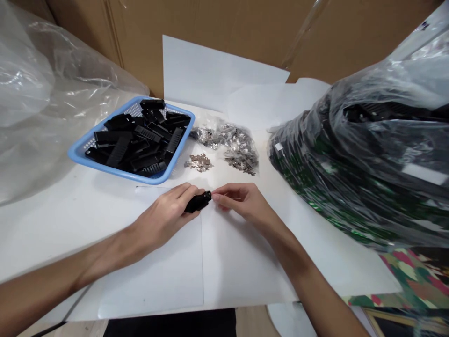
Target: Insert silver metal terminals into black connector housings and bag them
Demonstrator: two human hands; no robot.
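Near the table's (pixel 245 262) middle, the left hand (pixel 171 210) grips a black part (pixel 198 202); the right hand (pixel 240 199) pinches, fingertips together, at its end.

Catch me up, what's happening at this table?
The left hand holds a black plastic part above the white table, and the right hand's fingertips are at its end. More black parts fill a blue basket. Beside it lie a loose pile of small metal pieces and clear bags of them.
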